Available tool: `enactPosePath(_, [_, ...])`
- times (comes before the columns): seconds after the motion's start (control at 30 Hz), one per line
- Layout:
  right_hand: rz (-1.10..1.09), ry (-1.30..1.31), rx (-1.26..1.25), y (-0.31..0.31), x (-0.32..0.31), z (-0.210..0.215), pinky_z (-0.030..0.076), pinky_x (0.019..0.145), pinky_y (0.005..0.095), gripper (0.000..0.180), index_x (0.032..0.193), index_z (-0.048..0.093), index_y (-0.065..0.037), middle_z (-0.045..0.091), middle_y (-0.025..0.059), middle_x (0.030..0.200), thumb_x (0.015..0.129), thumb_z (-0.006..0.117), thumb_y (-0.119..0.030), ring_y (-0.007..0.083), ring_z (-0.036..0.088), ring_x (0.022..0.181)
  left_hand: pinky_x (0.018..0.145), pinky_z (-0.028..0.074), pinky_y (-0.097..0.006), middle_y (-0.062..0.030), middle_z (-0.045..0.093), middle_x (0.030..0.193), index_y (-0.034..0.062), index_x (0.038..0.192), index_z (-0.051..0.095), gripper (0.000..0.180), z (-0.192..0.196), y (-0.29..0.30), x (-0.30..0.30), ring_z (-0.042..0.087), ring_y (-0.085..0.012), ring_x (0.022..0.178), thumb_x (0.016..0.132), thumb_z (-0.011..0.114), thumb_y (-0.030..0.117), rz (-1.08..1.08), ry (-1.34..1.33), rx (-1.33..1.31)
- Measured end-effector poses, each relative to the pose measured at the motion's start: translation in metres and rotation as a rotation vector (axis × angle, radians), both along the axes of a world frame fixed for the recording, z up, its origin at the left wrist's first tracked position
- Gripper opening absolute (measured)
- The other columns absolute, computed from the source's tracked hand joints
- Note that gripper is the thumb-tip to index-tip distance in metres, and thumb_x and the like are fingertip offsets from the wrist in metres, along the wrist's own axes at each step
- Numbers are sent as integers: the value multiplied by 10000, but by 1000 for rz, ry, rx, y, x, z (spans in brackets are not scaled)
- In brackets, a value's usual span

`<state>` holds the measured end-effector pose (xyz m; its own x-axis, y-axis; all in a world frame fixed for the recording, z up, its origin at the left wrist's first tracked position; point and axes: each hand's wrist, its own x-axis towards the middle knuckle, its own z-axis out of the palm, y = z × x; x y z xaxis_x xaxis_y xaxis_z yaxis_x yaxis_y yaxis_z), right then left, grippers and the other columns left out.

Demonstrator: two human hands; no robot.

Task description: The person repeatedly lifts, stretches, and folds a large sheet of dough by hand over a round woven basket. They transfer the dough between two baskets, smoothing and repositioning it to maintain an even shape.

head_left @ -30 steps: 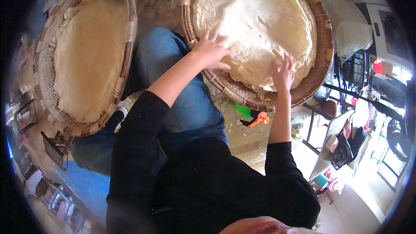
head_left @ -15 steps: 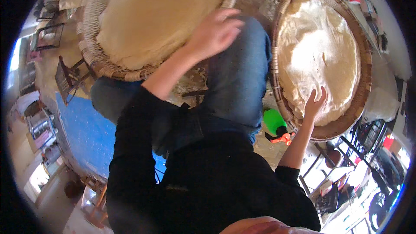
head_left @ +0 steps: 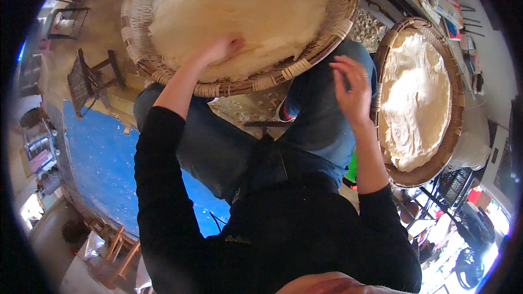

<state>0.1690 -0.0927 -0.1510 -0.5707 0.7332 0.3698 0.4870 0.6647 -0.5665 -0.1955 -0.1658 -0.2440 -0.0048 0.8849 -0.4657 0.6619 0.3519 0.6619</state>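
A large round woven basket (head_left: pixel 271 81) spans the upper part of the view, tilted over my knees. Inside it spreads a wide, pale, dough-like layer (head_left: pixel 256 5) with a smooth surface and a ragged near edge. My left hand (head_left: pixel 218 50) is over the near part of this layer, fingers curled in and slightly blurred; what they hold, if anything, is hidden. Above my right knee, just off the basket's right rim, my right hand (head_left: pixel 353 90) is raised with fingers apart and nothing in them.
At the right stands a second woven basket (head_left: pixel 456 125) with a similar creamy layer (head_left: pixel 414 98), brightly lit. A green object (head_left: pixel 352 167) shows partly behind my right forearm. A small dark chair (head_left: pixel 90 79) stands at left beside a blue surface (head_left: pixel 109 158).
My right hand has left the right basket and come up over my knee. My left hand has moved left over the large basket's layer. The view has shifted, so both baskets appear further right.
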Motion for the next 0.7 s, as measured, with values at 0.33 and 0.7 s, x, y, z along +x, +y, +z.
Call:
enactPosePath(0.33, [384,-316,-108,-23,-161,-57,480,932,443,322,1170,635,-83,623,125,1224,928,572,-285,324,605,1105,738,498,-370,-131,697,922,26,1145,632,490,-51,34,-25,657,-217,794,945,524,460,405,-108,80])
enactPosePath(0.7, [372,-802,-237,-2,-187,-73,427,906,524,421,1066,696,-127,680,97,1087,954,451,-450,291,620,1065,703,482,-336,-65,654,862,14,1168,612,506,19,49,-49,606,-182,751,957,549,470,881,-104,529])
